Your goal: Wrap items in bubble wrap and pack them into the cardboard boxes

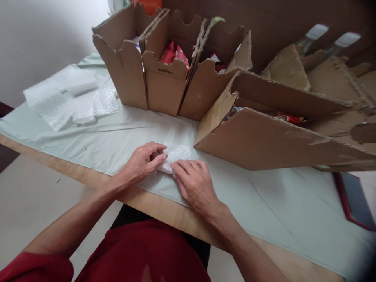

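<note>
A small bubble wrap bundle (178,152) lies on the cloth-covered table near its front edge, between my two hands. At the bundle's left end, my left hand (147,158) has its thumb and curled fingers closed on the wrap. My right hand (194,180) rests over the near right side, its fingers bent together and pressed onto the wrap. Whatever the wrap may contain cannot be made out.
Loose bubble wrap sheets (70,94) lie in a pile at the left. Behind my hands stand cardboard bins (164,86) with red packets inside. A larger cardboard bin (264,137) angles to the right. White-capped bottles (317,32) stand behind; a dark, red-edged object (355,199) lies far right.
</note>
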Action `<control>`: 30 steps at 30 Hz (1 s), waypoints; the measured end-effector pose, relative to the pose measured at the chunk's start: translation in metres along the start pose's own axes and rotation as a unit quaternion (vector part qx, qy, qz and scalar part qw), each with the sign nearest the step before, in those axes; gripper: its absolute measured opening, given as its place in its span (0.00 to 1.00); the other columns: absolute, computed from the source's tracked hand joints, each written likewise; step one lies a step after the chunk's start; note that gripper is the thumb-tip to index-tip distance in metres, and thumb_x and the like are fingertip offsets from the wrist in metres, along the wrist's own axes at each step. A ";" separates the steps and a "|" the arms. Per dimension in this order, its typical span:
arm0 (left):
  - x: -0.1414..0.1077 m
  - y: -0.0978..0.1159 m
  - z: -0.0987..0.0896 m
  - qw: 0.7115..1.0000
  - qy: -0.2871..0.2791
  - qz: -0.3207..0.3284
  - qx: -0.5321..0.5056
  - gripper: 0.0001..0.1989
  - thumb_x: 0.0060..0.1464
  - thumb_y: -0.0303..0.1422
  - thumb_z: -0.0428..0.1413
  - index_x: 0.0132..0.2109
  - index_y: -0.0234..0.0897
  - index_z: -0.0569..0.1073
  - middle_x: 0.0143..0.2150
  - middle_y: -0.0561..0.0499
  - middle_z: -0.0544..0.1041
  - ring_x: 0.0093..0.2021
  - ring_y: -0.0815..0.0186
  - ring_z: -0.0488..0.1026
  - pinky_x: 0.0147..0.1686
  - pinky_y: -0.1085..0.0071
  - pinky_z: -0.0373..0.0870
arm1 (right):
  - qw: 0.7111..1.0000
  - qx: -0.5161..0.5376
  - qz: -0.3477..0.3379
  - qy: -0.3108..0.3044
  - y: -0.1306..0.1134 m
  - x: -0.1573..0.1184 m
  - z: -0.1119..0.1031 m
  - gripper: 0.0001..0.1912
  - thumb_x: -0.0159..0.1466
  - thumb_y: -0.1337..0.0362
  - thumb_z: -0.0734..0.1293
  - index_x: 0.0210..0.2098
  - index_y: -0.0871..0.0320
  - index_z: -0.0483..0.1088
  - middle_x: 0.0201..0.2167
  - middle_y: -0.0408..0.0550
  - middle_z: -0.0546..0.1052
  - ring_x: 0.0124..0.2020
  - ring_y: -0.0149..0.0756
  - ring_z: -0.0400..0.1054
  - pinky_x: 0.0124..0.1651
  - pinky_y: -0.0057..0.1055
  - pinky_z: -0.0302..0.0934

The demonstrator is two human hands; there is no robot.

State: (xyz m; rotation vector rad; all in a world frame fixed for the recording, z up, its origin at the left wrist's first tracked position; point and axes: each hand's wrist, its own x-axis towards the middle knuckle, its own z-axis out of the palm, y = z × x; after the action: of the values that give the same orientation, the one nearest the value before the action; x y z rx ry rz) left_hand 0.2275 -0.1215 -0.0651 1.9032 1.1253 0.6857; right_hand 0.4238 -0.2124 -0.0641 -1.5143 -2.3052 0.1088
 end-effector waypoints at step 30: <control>-0.064 0.052 0.069 0.939 -0.158 -0.054 -0.300 0.37 0.58 0.40 0.61 0.72 0.44 0.60 0.55 0.41 0.79 0.52 0.54 0.79 0.50 0.60 0.77 | 0.867 0.421 0.249 0.090 0.003 -0.058 -0.072 0.03 0.64 0.65 0.70 0.38 0.54 0.74 0.34 0.41 0.78 0.37 0.32 0.71 0.43 0.29 0.67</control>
State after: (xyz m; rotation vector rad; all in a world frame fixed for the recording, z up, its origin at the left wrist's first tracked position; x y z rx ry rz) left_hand 0.2745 -0.2182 -0.0610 1.3544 0.7018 0.5550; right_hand 0.4716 -0.2733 -0.0136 -1.4678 -1.3412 0.9308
